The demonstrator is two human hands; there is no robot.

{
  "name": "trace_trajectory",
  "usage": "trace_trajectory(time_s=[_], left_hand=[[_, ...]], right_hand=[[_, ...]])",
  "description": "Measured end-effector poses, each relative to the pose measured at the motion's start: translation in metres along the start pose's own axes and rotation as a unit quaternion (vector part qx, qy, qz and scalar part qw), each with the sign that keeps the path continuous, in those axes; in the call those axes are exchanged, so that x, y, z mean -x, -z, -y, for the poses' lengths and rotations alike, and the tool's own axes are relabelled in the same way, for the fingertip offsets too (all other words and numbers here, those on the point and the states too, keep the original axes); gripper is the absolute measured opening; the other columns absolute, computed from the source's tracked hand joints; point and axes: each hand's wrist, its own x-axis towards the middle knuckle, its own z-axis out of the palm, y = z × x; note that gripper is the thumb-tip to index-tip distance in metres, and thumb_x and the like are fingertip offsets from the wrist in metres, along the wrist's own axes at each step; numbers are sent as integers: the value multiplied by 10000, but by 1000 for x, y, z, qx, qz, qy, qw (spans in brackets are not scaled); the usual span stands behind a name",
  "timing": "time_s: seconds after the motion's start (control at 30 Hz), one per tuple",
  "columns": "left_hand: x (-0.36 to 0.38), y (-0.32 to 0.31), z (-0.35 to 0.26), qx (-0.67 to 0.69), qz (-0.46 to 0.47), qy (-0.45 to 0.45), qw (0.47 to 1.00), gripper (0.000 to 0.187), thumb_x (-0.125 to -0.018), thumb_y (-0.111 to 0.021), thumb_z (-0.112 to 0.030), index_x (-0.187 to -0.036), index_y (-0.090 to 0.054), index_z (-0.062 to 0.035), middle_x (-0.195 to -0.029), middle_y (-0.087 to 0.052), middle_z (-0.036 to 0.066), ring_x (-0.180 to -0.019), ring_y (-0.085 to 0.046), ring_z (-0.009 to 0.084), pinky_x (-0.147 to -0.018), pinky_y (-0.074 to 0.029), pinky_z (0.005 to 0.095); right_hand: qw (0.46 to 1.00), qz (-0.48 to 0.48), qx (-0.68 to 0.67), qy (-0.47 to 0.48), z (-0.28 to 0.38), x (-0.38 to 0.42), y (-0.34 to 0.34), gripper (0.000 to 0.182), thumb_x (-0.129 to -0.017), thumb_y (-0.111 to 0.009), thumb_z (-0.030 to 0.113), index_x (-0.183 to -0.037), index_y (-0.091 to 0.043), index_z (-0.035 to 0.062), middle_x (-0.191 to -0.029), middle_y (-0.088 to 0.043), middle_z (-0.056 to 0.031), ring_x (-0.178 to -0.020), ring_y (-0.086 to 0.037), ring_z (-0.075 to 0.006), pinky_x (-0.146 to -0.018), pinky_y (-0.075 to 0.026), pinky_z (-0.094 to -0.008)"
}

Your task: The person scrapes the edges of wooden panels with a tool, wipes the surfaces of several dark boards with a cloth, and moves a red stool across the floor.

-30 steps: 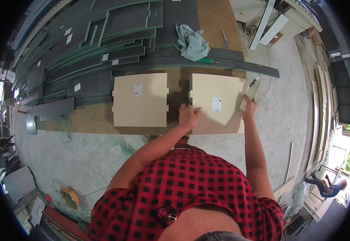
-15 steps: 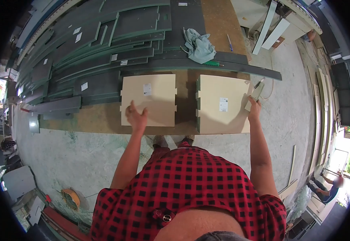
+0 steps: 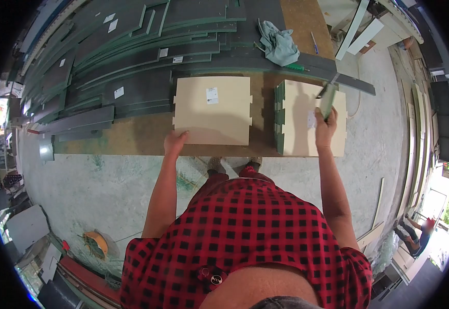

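My left hand (image 3: 175,142) grips the lower left corner of a beige panel (image 3: 219,123), thumb on its top face. This panel has notched side edges and a white label (image 3: 212,96). My right hand (image 3: 326,129) is closed on a narrow pale green strip-like piece (image 3: 328,99) with a dark part and a grey tip at its far end. It is held over a stack of beige notched panels (image 3: 292,123) with green edges; the hand and its shadow partly cover that stack's label.
Dark green-edged boards (image 3: 131,77) lie piled at the left and back of the bench (image 3: 137,141). A crumpled grey-blue cloth (image 3: 278,44), a green-handled tool (image 3: 295,67) and a pen (image 3: 314,43) lie farther back. Another person (image 3: 415,234) is at the far right.
My left hand has gone from over the left panel to its lower left corner and taken hold. My right hand has brought the strip-like piece from beside the right stack to above it.
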Motion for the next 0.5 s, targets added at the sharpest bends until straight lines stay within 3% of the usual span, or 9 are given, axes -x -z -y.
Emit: trace_trajectory(time_s=[0.1, 0.13, 0.17, 0.33, 0.43, 0.5], left_hand=[[1, 14, -12, 48, 71, 53, 995, 603, -733, -693, -417, -1167, -542, -27, -1041, -624, 130, -915, -609, 249, -727, -495, 390], [4, 19, -18, 45, 75, 51, 995, 603, -733, -693, -417, -1167, -542, -27, -1041, -624, 130, -915, -609, 249, -727, -495, 390], [6, 23, -23, 88, 103, 77, 988, 610, -737, -686, -424, -1187, -517, -48, -1064, -604, 122, -910, -599, 261, -709, -494, 404], [0, 22, -18, 189, 174, 135, 957, 631, -740, -680, -435, -1224, -453, -99, -1106, -563, 125, -900, -580, 269, -641, -490, 435], [2, 18, -15, 194, 170, 119, 959, 666, -723, -691, -444, -1232, -431, -102, -1115, -552, 118, -882, -575, 273, -628, -487, 404], [10, 22, -22, 221, 174, 113, 953, 686, -701, -706, -453, -1224, -433, -103, -1119, -550, 116, -916, -567, 279, -642, -481, 413]], right_hand=[[992, 120, -40, 19, 39, 43, -36, 346, -829, -629, 122, -1132, -520, -5, -1043, -553, -96, -951, -515, -149, -859, -406, -275], [979, 160, -101, -71, 46, 60, -51, 348, -825, -637, 142, -1123, -527, 0, -1008, -577, -96, -919, -531, -157, -830, -424, -284], [977, 193, -75, -53, 46, 73, -64, 369, -815, -651, 157, -1127, -526, 5, -1005, -578, -92, -903, -538, -161, -815, -431, -289], [966, 228, -60, -106, 5, 120, -121, 311, -809, -653, 155, -1078, -580, 16, -956, -612, -83, -897, -551, -159, -810, -431, -290], [942, 226, -159, -189, -14, 127, -142, 250, -825, -637, 127, -1050, -603, 23, -915, -611, -12, -853, -534, -96, -769, -425, -250], [888, 265, -216, -309, -12, 129, -146, 348, -796, -654, 136, -1116, -588, 18, -1040, -617, -54, -947, -546, -161, -832, -416, -279]])
